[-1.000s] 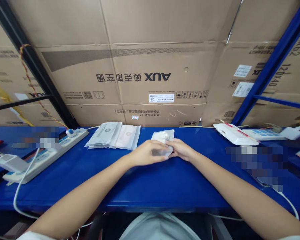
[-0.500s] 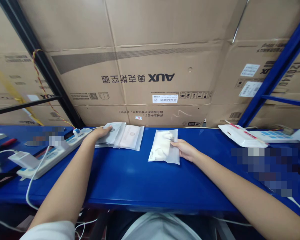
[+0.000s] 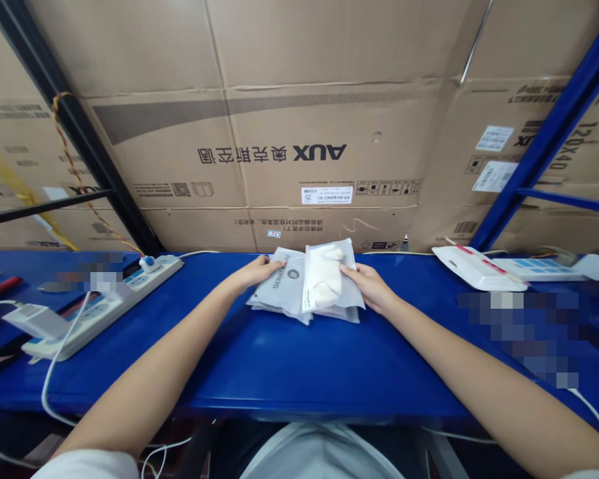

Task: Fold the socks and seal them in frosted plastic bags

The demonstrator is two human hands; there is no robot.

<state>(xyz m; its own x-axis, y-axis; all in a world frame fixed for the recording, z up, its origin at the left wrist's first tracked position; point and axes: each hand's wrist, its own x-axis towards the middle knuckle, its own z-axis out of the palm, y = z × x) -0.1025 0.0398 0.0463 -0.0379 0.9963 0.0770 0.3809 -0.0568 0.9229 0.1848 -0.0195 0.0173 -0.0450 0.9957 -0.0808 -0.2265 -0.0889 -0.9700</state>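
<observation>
1. a left hand point(image 3: 254, 271) had just brought a stack of frosted plastic packets with dark grey print point(image 3: 289, 286) from beside the power strip to the middle of the blue tabletop point(image 3: 289, 366), where it met a frosted plastic packet with a soft-looking cream-coloured item inside point(image 3: 327, 276)

2. the move appeared to gather the separate packets into one group, though their edges were fanned and uneven rather than squared

3. the left hand pinched the stack at its left side, thumb on top, with the other fingers partly out of sight; the right hand point(image 3: 373, 289) gripped the cream-filled packet by its right side, thumb over the film and fingers curled behind

4. the cream-filled packet lay over the right part of the stack, its film overlapping the packets below; whether it rested its full weight there could not be told

5. half a second earlier, the stack sat well apart to the left, a pink-printed packet showing at its right; that pink print was now out of view

6. the white power strip point(image 3: 87, 322) and the white rounded plastic case point(image 3: 472, 269), a red-and-white stick point(image 3: 484, 263) across it, kept their places at either side
</observation>
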